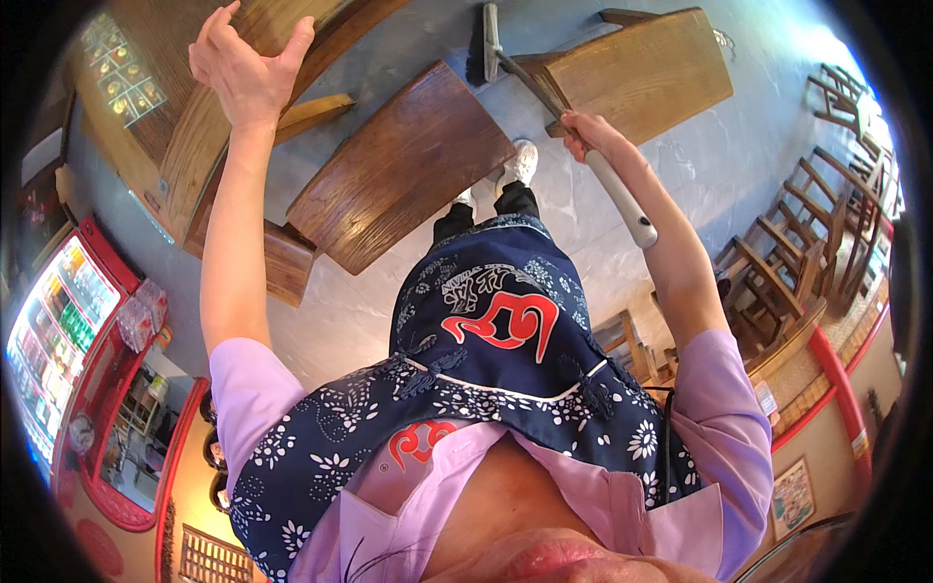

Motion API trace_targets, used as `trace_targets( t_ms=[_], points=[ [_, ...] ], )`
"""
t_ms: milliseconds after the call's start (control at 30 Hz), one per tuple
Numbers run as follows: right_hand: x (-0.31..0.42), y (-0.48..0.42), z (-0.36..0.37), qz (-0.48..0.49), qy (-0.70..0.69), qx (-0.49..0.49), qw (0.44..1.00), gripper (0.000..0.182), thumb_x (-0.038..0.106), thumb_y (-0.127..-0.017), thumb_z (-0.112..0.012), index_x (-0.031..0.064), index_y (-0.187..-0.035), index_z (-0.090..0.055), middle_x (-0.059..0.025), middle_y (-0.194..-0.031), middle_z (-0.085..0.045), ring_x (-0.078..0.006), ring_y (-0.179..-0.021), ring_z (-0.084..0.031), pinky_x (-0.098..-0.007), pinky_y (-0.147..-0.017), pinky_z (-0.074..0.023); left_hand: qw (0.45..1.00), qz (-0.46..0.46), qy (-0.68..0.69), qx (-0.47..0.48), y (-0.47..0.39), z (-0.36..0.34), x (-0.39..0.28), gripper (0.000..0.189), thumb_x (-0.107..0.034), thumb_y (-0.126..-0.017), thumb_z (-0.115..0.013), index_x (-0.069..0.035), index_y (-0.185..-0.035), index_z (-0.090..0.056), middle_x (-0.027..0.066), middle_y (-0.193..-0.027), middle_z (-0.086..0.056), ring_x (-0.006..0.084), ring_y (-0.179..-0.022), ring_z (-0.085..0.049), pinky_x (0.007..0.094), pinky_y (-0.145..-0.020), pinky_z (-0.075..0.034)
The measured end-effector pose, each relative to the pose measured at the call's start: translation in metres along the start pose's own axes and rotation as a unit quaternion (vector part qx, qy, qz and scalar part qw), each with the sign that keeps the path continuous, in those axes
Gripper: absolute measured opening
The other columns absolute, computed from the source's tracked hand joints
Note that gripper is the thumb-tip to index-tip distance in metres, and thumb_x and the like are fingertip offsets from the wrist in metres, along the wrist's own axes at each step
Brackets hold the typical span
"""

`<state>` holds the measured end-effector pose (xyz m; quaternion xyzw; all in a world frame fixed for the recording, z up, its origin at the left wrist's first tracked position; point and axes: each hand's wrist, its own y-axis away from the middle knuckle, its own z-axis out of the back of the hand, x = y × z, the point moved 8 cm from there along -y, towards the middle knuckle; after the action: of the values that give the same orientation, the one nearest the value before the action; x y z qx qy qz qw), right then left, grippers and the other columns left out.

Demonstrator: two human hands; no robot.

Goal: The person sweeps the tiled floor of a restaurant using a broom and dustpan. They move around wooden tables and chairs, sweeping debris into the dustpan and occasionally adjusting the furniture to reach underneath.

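Observation:
My left hand [248, 69] is raised by the rounded edge of a large wooden table [193, 138], fingers spread and holding nothing. I cannot tell whether it touches the table. In my right hand [594, 135] is the handle [616, 189] of a long-handled floor tool, with a pale grey grip end. Its narrow grey head [491, 40] is down by the floor between two wooden benches; whether it is a broom or a mop is unclear. A dark brown bench [408, 167] lies right before my feet, and a lighter bench [641, 73] stands beyond my right hand.
My white shoes [519, 164] stand on a grey floor [350, 313] close to the dark bench. Wooden chairs [794, 233] crowd the right side. At the left glows a red-framed drinks fridge [65, 313], with wrapped packs [143, 315] beside it.

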<state>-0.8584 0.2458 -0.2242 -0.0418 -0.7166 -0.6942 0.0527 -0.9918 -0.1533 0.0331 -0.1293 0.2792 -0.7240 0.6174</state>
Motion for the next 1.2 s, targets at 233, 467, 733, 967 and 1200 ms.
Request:
trace_targets(
  t_ms=[233, 467, 733, 967, 1200],
  points=[
    [-0.085, 0.021, 0.016, -0.005, 0.145, -0.066, 0.987, 0.02, 0.018, -0.086, -0.049, 0.0127, -0.105, -0.051, -0.005, -0.05, -0.044, -0.0163, -0.033, -0.043, -0.0344, -0.029, -0.0367, 1.0, -0.02, 0.01, 0.011, 0.005, -0.005, 0.011, 0.076, -0.056, -0.067, -0.069, -0.003, -0.117, -0.047, 0.0144, -0.12, -0.047, 0.0294, -0.116, -0.038, 0.0445, -0.101, -0.021],
    [-0.159, 0.051, 0.036, -0.032, 0.186, -0.059, 0.98, 0.044, 0.017, -0.084, -0.046, 0.0143, -0.127, -0.042, -0.0042, -0.048, -0.045, -0.0156, -0.033, -0.045, -0.0332, -0.03, -0.0388, 0.999, -0.032, -0.004, -0.002, 0.007, -0.001, 0.012, 0.077, -0.056, -0.065, -0.07, -0.003, -0.114, -0.046, 0.0133, -0.115, -0.048, 0.0291, -0.11, -0.042, 0.0476, -0.099, -0.024],
    [-0.28, 0.081, 0.087, -0.094, 0.089, -0.063, 0.99, 0.055, 0.018, -0.086, -0.048, 0.0149, -0.139, -0.031, -0.0047, -0.051, -0.047, -0.0149, -0.034, -0.046, -0.0324, -0.031, -0.042, 1.0, -0.013, 0.008, -0.019, 0.009, 0.001, 0.011, 0.085, -0.065, -0.061, -0.068, 0.0, -0.113, -0.051, 0.0198, -0.116, -0.051, 0.0338, -0.116, -0.039, 0.0474, -0.099, -0.023],
    [-0.37, 0.1, 0.132, -0.067, 0.062, -0.044, 0.995, 0.053, 0.024, -0.09, -0.047, 0.019, -0.141, -0.029, -0.0023, -0.055, -0.048, -0.0115, -0.035, -0.046, -0.0277, -0.032, -0.0407, 0.998, -0.032, 0.046, -0.022, 0.036, 0.018, -0.021, 0.079, -0.053, -0.062, -0.073, 0.001, -0.114, -0.05, 0.0185, -0.115, -0.05, 0.033, -0.112, -0.042, 0.0442, -0.097, -0.029],
    [-0.403, 0.142, 0.177, 0.027, 0.164, -0.011, 0.986, 0.048, 0.022, -0.09, -0.046, 0.0144, -0.137, -0.038, -0.0005, -0.054, -0.047, -0.0094, -0.038, -0.046, -0.0265, -0.034, -0.0401, 0.985, 0.007, 0.162, 0.064, 0.209, 0.062, -0.183, 0.063, -0.02, -0.066, -0.074, -0.001, -0.117, -0.042, 0.0166, -0.117, -0.047, 0.0334, -0.11, -0.042, 0.0439, -0.095, -0.031]
  ],
)
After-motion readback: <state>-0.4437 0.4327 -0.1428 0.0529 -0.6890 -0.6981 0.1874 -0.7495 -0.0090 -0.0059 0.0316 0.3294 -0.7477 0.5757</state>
